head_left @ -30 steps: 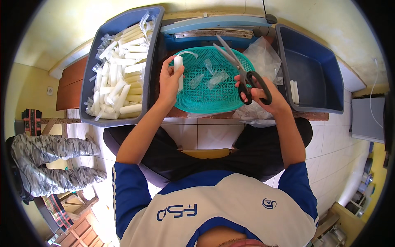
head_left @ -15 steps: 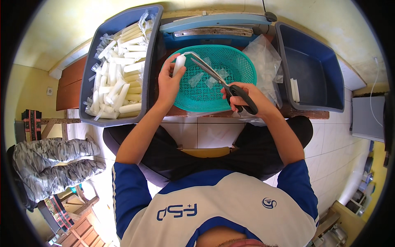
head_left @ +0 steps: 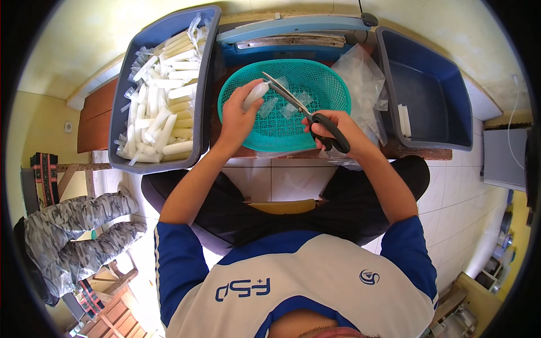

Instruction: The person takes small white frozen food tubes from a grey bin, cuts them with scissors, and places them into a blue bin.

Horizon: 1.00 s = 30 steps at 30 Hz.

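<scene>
My left hand point(head_left: 239, 115) is closed around a white wrapped stick point(head_left: 256, 96), tilted up over the left side of a green mesh basket point(head_left: 341, 93). In my right hand point(head_left: 344, 132) is a pair of black-handled scissors point(head_left: 297, 103). Their blades reach up and left, with the tips next to the stick's upper end. Whether the blades touch its wrapper, I cannot tell. Several clear plastic scraps point(head_left: 298, 105) lie in the basket below. To the left, a grey-blue tub point(head_left: 211, 79) is heaped with similar white sticks in clear plastic.
A second dark blue tub point(head_left: 434, 84) at the right holds a few white sticks point(head_left: 404, 120). Clear plastic bags point(head_left: 360, 84) lie between it and the basket. Behind the basket stands a light-blue device with a long bar point(head_left: 293, 25). Another person's camouflage-trousered legs point(head_left: 84, 217) show at left.
My left hand has moved slightly right and tilted the stick toward the scissors. The thin wrapper end that stretched from the stick's top no longer shows. The other person's legs have shifted a little.
</scene>
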Each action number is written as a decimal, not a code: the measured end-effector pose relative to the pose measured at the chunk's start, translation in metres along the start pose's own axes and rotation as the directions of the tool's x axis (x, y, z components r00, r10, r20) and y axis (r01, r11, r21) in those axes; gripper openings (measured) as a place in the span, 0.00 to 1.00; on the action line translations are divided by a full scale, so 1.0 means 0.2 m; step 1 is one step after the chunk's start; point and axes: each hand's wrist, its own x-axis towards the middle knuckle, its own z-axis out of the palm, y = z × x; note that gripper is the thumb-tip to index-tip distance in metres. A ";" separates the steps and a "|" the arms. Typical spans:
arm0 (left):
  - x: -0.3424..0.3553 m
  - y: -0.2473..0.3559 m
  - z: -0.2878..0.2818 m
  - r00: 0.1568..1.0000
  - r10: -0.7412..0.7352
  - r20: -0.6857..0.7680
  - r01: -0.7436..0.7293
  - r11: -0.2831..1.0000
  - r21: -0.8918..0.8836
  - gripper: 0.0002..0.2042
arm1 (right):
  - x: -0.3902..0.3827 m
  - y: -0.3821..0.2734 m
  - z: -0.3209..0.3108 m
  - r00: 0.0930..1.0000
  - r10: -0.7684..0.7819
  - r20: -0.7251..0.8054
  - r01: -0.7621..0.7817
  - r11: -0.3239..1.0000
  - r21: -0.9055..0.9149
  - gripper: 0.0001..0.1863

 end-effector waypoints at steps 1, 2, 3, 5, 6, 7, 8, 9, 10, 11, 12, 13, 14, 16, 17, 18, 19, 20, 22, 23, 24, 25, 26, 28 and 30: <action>0.00 0.01 0.00 1.000 -0.010 0.017 0.010 1.000 0.023 0.20 | 0.01 0.01 0.00 1.000 0.003 -0.011 -0.003 1.000 -0.003 0.22; 0.00 0.02 0.00 0.999 -0.021 0.034 0.019 0.999 0.046 0.20 | 0.01 0.01 0.00 1.000 0.005 -0.011 -0.005 1.000 -0.002 0.22; 0.00 0.02 0.00 0.999 -0.023 0.035 0.022 0.999 0.046 0.20 | 0.02 0.01 0.00 1.000 0.011 -0.015 -0.011 1.000 -0.006 0.22; 0.01 0.02 -0.01 0.999 -0.008 0.048 0.005 0.998 0.067 0.20 | 0.02 0.01 0.00 0.999 0.023 -0.024 -0.023 1.000 -0.006 0.22; 0.01 0.03 -0.01 0.999 -0.012 0.051 0.009 0.998 0.066 0.20 | 0.03 0.00 0.00 0.999 0.037 -0.027 -0.036 0.999 0.009 0.22; 0.01 0.04 -0.02 0.998 -0.006 0.062 0.002 0.998 0.068 0.20 | 0.03 0.00 -0.01 0.998 0.049 -0.028 -0.049 0.999 0.022 0.22; 0.01 0.04 -0.02 0.997 0.000 0.073 -0.005 0.998 0.069 0.20 | 0.04 0.01 0.00 0.998 0.052 -0.028 -0.052 0.998 0.024 0.22; 0.01 0.03 -0.02 0.997 -0.003 0.074 -0.002 0.998 0.069 0.20 | 0.04 0.01 0.00 0.998 0.049 -0.030 -0.048 0.999 0.024 0.22; 0.02 0.03 -0.02 0.997 0.006 0.081 -0.014 0.996 0.091 0.20 | 0.05 0.01 0.00 0.998 0.048 -0.034 -0.047 0.999 0.026 0.22; 0.02 0.03 -0.03 0.996 0.016 0.088 -0.026 0.993 0.114 0.20 | 0.05 0.00 0.00 0.998 0.053 -0.036 -0.052 0.998 0.029 0.22; 0.02 0.03 -0.03 0.996 0.010 0.091 -0.020 0.993 0.112 0.20 | 0.06 0.00 0.01 0.997 0.061 -0.039 -0.060 0.998 0.035 0.22; 0.03 0.04 -0.03 0.995 0.014 0.097 -0.027 0.991 0.130 0.20 | 0.06 -0.01 0.01 0.997 0.067 -0.041 -0.066 0.997 0.042 0.21; 0.03 0.04 -0.03 0.995 0.018 0.103 -0.033 0.988 0.148 0.20 | 0.06 -0.01 0.02 0.997 0.072 -0.042 -0.070 0.997 0.044 0.21; 0.03 0.03 -0.03 0.993 0.029 0.115 -0.048 0.985 0.166 0.20 | 0.06 -0.03 0.03 0.994 0.082 -0.070 -0.081 0.997 0.019 0.19; 0.03 0.02 -0.04 0.991 0.045 0.125 -0.068 0.980 0.185 0.20 | 0.07 -0.03 0.03 0.994 0.084 -0.071 -0.083 0.996 0.020 0.19; 0.03 0.02 -0.03 0.991 0.043 0.126 -0.066 0.981 0.184 0.20 | 0.07 -0.03 0.03 0.993 0.088 -0.074 -0.087 0.996 0.016 0.19; 0.03 0.02 -0.03 0.990 0.039 0.136 -0.068 0.975 0.214 0.20 | 0.07 -0.03 0.03 0.993 0.092 -0.078 -0.091 0.996 0.013 0.19; 0.03 0.02 -0.03 0.989 0.035 0.145 -0.070 0.967 0.243 0.20 | 0.08 -0.02 0.02 0.992 0.094 -0.079 -0.093 0.996 0.014 0.19; 0.03 0.01 -0.03 0.987 0.050 0.155 -0.090 0.962 0.259 0.20 | 0.09 0.00 0.02 0.992 0.098 -0.085 -0.098 0.995 0.010 0.19; 0.03 0.00 -0.03 0.984 0.067 0.164 -0.111 0.955 0.275 0.20 | 0.09 0.00 0.01 0.992 0.098 -0.084 -0.098 0.995 0.010 0.19; 0.03 0.00 -0.04 0.984 0.067 0.163 -0.110 0.955 0.276 0.20 | 0.09 0.01 0.01 0.991 0.097 -0.089 -0.097 0.995 0.007 0.20; 0.03 0.00 -0.04 0.982 0.076 0.171 -0.124 0.949 0.290 0.21 | 0.09 0.01 0.01 0.991 0.096 -0.094 -0.096 0.995 0.003 0.20; 0.03 0.00 -0.03 0.980 0.085 0.180 -0.137 0.943 0.303 0.21 | 0.09 0.01 0.01 0.991 0.096 -0.094 -0.096 0.995 0.003 0.20; 0.03 0.00 -0.04 0.978 0.101 0.183 -0.155 0.936 0.315 0.21 | 0.09 0.01 0.01 0.990 0.100 -0.103 -0.101 0.995 -0.009 0.21; 0.02 0.00 -0.03 0.975 0.118 0.186 -0.175 0.929 0.326 0.21 | 0.09 0.03 0.01 0.989 0.103 -0.108 -0.104 0.995 -0.008 0.22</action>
